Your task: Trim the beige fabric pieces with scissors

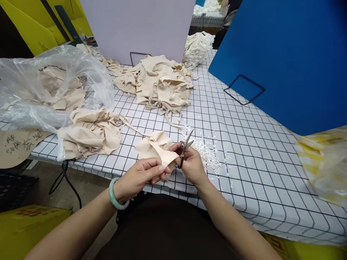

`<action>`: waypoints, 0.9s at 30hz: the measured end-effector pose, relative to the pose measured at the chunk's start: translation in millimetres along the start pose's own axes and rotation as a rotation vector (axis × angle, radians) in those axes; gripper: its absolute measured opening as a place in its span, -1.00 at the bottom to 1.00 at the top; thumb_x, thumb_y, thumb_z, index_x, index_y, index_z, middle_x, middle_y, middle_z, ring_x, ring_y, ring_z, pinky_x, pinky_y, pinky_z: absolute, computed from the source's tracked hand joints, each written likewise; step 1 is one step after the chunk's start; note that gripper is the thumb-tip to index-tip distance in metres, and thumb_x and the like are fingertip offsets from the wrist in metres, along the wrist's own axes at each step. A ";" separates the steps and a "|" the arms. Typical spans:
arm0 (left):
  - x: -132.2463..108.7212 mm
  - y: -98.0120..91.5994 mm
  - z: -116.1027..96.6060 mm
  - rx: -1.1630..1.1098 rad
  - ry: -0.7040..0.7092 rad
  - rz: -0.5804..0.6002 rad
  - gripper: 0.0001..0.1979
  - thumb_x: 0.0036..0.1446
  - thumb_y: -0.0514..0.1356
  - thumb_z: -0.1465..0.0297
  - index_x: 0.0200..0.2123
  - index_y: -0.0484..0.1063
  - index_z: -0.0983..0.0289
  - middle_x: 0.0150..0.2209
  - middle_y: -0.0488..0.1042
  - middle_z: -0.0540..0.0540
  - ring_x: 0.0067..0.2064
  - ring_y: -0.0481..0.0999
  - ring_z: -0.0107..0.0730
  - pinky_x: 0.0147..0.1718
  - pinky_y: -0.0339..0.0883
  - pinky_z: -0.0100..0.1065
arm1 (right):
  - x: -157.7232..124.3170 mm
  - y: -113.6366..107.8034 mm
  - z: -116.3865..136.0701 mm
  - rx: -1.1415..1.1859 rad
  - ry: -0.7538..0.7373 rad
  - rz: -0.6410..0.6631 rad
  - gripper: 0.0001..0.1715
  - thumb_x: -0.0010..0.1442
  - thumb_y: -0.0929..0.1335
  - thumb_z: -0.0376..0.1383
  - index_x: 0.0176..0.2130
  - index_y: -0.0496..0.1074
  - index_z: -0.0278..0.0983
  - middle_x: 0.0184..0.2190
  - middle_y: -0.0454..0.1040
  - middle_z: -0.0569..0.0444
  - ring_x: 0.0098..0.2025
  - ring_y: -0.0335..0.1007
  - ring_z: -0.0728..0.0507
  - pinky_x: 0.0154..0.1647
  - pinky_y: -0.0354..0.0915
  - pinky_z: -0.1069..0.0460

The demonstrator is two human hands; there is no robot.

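Observation:
Between my hands, at the table's front edge, is a beige fabric piece (155, 144), part of it lying on the tablecloth. My left hand (149, 171), with a pale green bangle on the wrist, pinches the near edge of the cloth between thumb and fingers. Small scissors (183, 150) are in my right hand (192, 162), blades parted and pointing up and away from the cloth. The right thumb and fingertips also sit close against the fabric. A thin beige strap (131, 125) runs from this piece toward a crumpled beige fabric pile (93, 135) on the left.
Small white scraps (207, 153) are scattered right of my hands on the checked tablecloth (244, 155). A larger beige pile (164, 83) lies behind, before a pale lilac panel (138, 29). A clear plastic bag (94, 79) stands left; a blue panel (282, 61) leans right.

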State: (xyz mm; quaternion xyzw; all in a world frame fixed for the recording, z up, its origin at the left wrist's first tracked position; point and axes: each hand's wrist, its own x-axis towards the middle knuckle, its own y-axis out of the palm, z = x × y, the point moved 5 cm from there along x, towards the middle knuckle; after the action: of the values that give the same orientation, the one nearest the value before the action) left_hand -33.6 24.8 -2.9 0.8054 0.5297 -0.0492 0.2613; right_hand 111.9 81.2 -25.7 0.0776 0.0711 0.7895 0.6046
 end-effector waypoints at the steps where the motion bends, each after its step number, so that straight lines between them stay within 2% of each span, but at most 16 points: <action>1: -0.1 0.3 -1.8 0.042 0.002 0.005 -0.71 0.23 0.27 0.20 -0.25 0.57 0.34 -0.47 0.34 -0.02 -0.49 0.15 -0.60 -0.50 0.00 -0.49 | -0.4 -1.8 -0.7 0.000 0.019 -0.028 -0.79 -0.05 0.49 -0.33 -0.33 0.47 -0.21 -0.36 0.49 0.12 -0.30 0.42 -0.08 -0.26 0.38 0.04; 4: 0.2 1.4 -10.2 0.166 0.041 -0.002 -0.70 0.26 0.23 0.18 -0.23 0.59 0.31 -0.51 0.29 -0.05 -0.49 0.13 -0.57 -0.49 0.03 -0.46 | -2.5 -5.0 1.2 -0.015 0.053 -0.053 -0.78 -0.06 0.49 -0.30 -0.33 0.47 -0.22 -0.38 0.48 0.13 -0.34 0.38 -0.06 -0.33 0.34 0.06; 7: -0.1 6.6 -21.2 0.281 0.111 0.001 -0.70 0.27 0.21 0.18 -0.27 0.60 0.29 -0.47 0.35 0.02 -0.41 0.27 -0.46 -0.38 0.20 -0.39 | -6.0 -4.4 3.7 -0.005 0.082 -0.019 -0.75 -0.07 0.51 -0.27 -0.34 0.47 -0.24 -0.40 0.46 0.14 -0.37 0.36 -0.04 -0.34 0.32 0.07; 9: -0.6 10.3 -31.1 0.386 0.246 -0.037 -0.72 0.28 0.19 0.21 -0.30 0.61 0.28 -0.37 0.40 0.09 -0.28 0.36 -0.34 -0.23 0.30 -0.30 | -10.8 0.3 1.0 0.011 0.124 0.000 -0.71 -0.10 0.54 -0.25 -0.36 0.45 -0.25 -0.44 0.44 0.16 -0.41 0.33 -0.02 -0.37 0.31 0.08; 12: -0.9 14.5 -41.5 0.484 0.519 -0.158 -0.76 0.30 0.18 0.30 -0.32 0.60 0.25 -0.18 0.38 0.16 -0.04 0.38 -0.22 0.00 0.30 -0.21 | -23.2 16.9 -11.7 0.083 0.226 0.011 -0.59 -0.12 0.58 -0.14 -0.36 0.41 -0.24 -0.50 0.38 0.18 -0.48 0.27 0.00 -0.47 0.28 0.09; 14: 3.7 15.1 -37.3 0.392 0.570 -0.198 -0.76 0.32 0.16 0.33 -0.34 0.58 0.26 -0.11 0.36 0.15 -0.07 0.39 -0.27 -0.04 0.32 -0.25 | -33.1 30.8 -21.6 0.157 0.295 0.014 -0.52 -0.09 0.56 -0.03 -0.35 0.35 -0.22 -0.54 0.32 0.21 -0.55 0.21 0.01 -0.57 0.23 0.09; 17: 14.6 11.5 -22.2 0.157 0.472 -0.225 -0.73 0.35 0.11 0.34 -0.37 0.51 0.28 -0.16 0.35 0.11 -0.37 0.33 -0.49 -0.34 0.30 -0.35 | -43.5 40.8 -24.2 0.183 0.295 0.047 -0.49 -0.02 0.52 0.05 -0.34 0.30 -0.20 -0.52 0.28 0.21 -0.55 0.18 0.01 -0.55 0.23 0.08; 19: 17.5 8.8 -17.2 0.124 0.444 -0.253 -0.73 0.35 0.11 0.34 -0.38 0.49 0.28 -0.22 0.32 0.08 -0.45 0.24 -0.53 -0.43 0.24 -0.37 | -46.3 33.7 -14.9 0.062 0.212 0.065 -0.54 0.04 0.50 0.05 -0.33 0.33 -0.21 -0.45 0.34 0.16 -0.46 0.25 -0.02 -0.42 0.30 0.05; 22: 16.4 8.5 -19.1 0.243 0.482 -0.273 -0.73 0.35 0.11 0.32 -0.38 0.48 0.28 -0.31 0.28 0.08 -0.36 0.28 -0.42 -0.41 0.24 -0.36 | -48.5 9.1 6.5 -0.341 0.051 0.052 -0.57 0.09 0.47 0.05 -0.31 0.40 -0.23 -0.36 0.39 0.06 -0.32 0.33 -0.11 -0.26 0.32 -0.02; 24: 16.1 12.2 -20.2 0.319 0.494 -0.258 -0.71 0.36 0.10 0.31 -0.39 0.47 0.28 -0.28 0.28 0.11 -0.27 0.32 -0.35 -0.38 0.26 -0.35 | -50.0 -6.1 17.5 -0.608 -0.021 0.042 -0.53 0.07 0.46 0.10 -0.37 0.41 -0.24 -0.38 0.40 0.02 -0.31 0.32 -0.15 -0.27 0.29 -0.04; 27: 17.2 22.3 -18.8 0.394 0.521 -0.210 -0.70 0.37 0.07 0.33 -0.41 0.42 0.28 -0.16 0.29 0.15 -0.18 0.35 -0.31 -0.27 0.32 -0.31 | -52.8 -18.4 23.9 -0.821 -0.057 0.063 -0.46 0.07 0.44 0.15 -0.49 0.37 -0.24 -0.49 0.38 0.05 -0.40 0.28 -0.12 -0.32 0.23 -0.03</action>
State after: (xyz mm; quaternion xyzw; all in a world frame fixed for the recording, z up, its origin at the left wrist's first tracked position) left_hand -10.3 41.2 15.4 0.7670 0.6391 0.0301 -0.0498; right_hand 147.8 35.4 -8.1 -0.1462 -0.2690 0.7679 0.5626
